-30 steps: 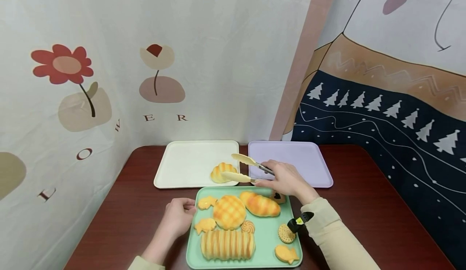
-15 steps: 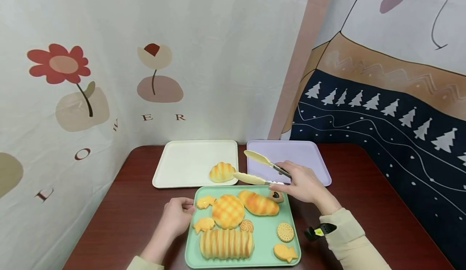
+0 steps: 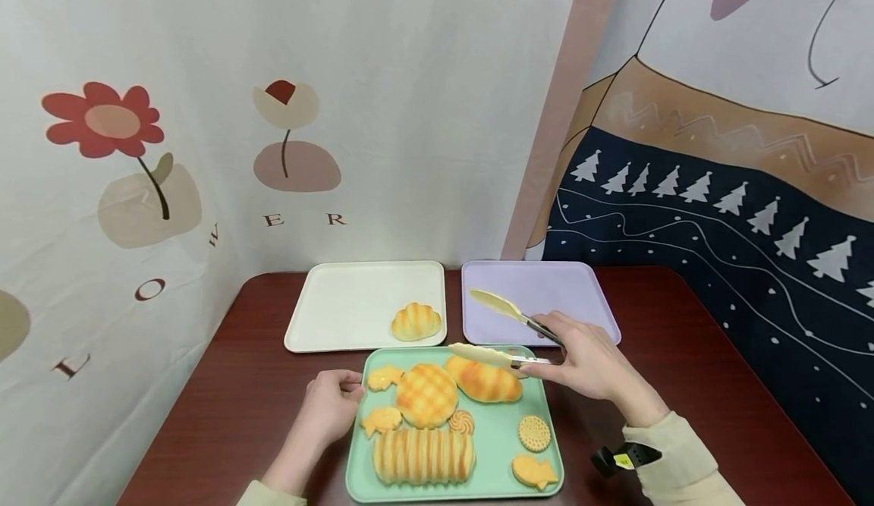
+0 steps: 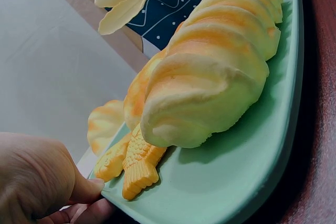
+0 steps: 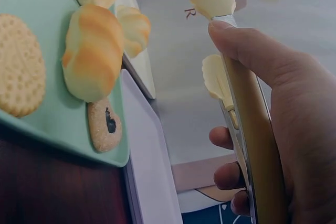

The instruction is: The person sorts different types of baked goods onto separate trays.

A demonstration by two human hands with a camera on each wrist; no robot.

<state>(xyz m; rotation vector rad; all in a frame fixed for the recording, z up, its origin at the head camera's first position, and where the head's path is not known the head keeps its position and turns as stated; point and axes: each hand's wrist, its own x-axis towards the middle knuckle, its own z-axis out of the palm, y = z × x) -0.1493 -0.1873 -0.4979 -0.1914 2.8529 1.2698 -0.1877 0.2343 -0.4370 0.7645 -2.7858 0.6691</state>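
Note:
My right hand (image 3: 590,358) grips metal tongs with cream tips (image 3: 478,353), their arms spread and nothing between them. They hang over the far edge of the green tray (image 3: 501,449), close above an oval bread (image 3: 488,385). My left hand (image 3: 332,407) pinches that tray's left rim between thumb and fingers. On the tray lie a ridged loaf (image 3: 423,457), a round checked bread (image 3: 426,396), a round dotted biscuit (image 3: 534,433), a swirl biscuit (image 3: 461,421) and several fish-shaped biscuits (image 3: 535,472). A cookie with a dark centre (image 5: 105,127) shows in the right wrist view.
Behind the green tray stand a white tray (image 3: 355,301), bearing a small ridged bread (image 3: 416,322), and a purple tray (image 3: 560,282) to its right. All rest on a dark red table (image 3: 225,400). Printed cloth (image 3: 423,111) hangs behind it.
My right hand has carried the tongs right and toward me, away from the small bread on the white tray. My left hand stays at the green tray's rim.

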